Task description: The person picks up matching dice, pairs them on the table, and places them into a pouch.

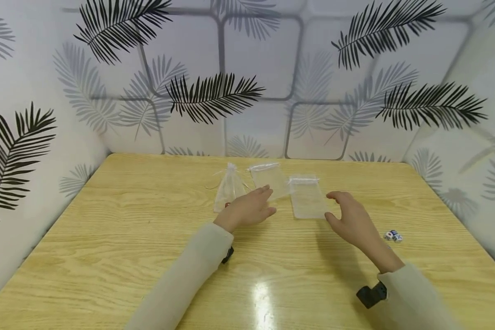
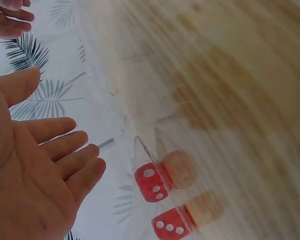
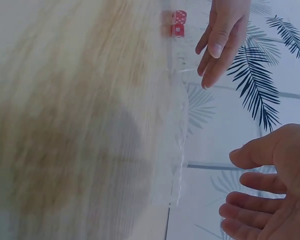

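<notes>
Three sheer white pouches lie toward the back of the table. The left drawstring pouch [image 1: 229, 183] is gathered at its top, and two red dice [image 2: 151, 183] show inside it in the left wrist view. Beside it are a flat middle pouch [image 1: 268, 174] and a flat right pouch [image 1: 308, 201]. My left hand [image 1: 249, 208] hovers palm down over the left pouch's lower corner, fingers extended toward the middle pouch and holding nothing. My right hand [image 1: 348, 220] is just right of the right pouch, its thumb and fingers spread apart around nothing.
Several white dice [image 1: 393, 236] with coloured dots sit on the wooden table [image 1: 107, 238], right of my right wrist, which hides part of that area. A leaf-patterned wall [image 1: 255, 123] rises directly behind the table's far edge.
</notes>
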A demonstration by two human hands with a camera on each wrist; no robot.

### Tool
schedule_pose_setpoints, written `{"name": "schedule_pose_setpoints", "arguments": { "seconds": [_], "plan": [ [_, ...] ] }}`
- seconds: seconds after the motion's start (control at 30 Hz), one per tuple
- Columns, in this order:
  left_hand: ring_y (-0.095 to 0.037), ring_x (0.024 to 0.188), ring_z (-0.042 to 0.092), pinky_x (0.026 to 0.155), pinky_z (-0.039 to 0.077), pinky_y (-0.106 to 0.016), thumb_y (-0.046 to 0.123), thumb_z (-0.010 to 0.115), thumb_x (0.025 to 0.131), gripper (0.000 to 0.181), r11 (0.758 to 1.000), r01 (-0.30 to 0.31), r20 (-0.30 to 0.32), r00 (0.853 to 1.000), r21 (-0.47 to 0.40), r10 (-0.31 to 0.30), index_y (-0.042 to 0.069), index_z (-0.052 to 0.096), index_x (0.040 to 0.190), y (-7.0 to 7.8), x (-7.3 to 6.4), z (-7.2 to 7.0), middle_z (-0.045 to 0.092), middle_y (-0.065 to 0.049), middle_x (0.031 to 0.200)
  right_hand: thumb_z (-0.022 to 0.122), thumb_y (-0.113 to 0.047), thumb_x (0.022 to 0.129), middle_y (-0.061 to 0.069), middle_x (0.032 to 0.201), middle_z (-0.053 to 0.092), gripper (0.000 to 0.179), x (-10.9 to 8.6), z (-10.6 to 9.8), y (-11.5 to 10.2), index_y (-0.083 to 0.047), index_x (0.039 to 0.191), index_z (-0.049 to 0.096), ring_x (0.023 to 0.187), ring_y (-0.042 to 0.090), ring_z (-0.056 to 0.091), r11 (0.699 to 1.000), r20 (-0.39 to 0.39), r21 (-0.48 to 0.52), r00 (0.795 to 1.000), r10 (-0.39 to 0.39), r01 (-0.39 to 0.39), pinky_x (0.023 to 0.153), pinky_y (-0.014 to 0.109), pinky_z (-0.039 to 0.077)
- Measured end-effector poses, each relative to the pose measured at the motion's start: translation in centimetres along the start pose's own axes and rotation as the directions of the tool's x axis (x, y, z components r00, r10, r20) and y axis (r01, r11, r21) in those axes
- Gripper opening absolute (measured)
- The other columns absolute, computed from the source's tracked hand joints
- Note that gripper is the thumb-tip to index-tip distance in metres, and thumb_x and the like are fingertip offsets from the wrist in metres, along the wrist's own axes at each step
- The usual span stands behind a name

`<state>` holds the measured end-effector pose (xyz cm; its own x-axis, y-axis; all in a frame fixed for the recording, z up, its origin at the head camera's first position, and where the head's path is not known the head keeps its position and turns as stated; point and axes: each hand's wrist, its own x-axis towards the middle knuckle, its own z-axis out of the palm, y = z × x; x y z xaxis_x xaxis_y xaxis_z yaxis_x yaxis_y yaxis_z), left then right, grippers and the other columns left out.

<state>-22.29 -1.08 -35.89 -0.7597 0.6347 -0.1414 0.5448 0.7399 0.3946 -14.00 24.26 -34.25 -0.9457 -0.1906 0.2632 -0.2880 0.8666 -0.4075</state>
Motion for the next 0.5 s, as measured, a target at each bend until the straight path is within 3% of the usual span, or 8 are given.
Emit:
{"name": "schedule_pose_setpoints", "arguments": {
  "seconds": [0.13,0.27,0.5],
  "plan": [
    [-0.022,0.148,0.010,0.119,0.017,-0.039,0.041,0.041,0.101,0.068,0.999,0.048,0.106,0.993,-0.007,-0.047,0.009,0.013,0.153,0.1,0.4,0.1,0.008,-0.006,0.161,0.060,-0.008,0.090,0.032,0.131,0.047,0.046,-1.0,-0.6,0.7,0.010,0.130,0.046,0.114,0.048,0.050,1.000,0.029,-0.016,0.999,0.020,-0.019,0.090,0.059,0.044],
    [-0.019,0.148,0.010,0.119,0.016,-0.036,0.042,0.040,0.101,0.068,0.996,0.090,0.225,0.970,0.025,-0.093,0.012,0.011,0.154,-0.1,0.7,0.4,0.008,-0.003,0.161,0.061,-0.009,0.090,0.033,0.131,0.047,0.048,-2.0,-1.0,1.6,0.010,0.131,0.045,0.115,0.050,0.049,0.999,0.044,-0.022,0.999,0.032,-0.031,0.090,0.060,0.044],
    [-0.024,0.145,0.024,0.116,0.026,-0.038,0.038,0.039,0.101,0.064,0.990,0.088,0.250,0.962,0.114,-0.114,0.011,0.015,0.153,0.0,0.6,0.4,0.015,-0.007,0.160,0.062,-0.007,0.089,0.034,0.130,0.047,0.049,-3.7,-1.5,3.4,0.012,0.130,0.044,0.115,0.051,0.048,0.998,0.025,-0.029,0.998,0.052,-0.052,0.090,0.061,0.042]
  ]
}}
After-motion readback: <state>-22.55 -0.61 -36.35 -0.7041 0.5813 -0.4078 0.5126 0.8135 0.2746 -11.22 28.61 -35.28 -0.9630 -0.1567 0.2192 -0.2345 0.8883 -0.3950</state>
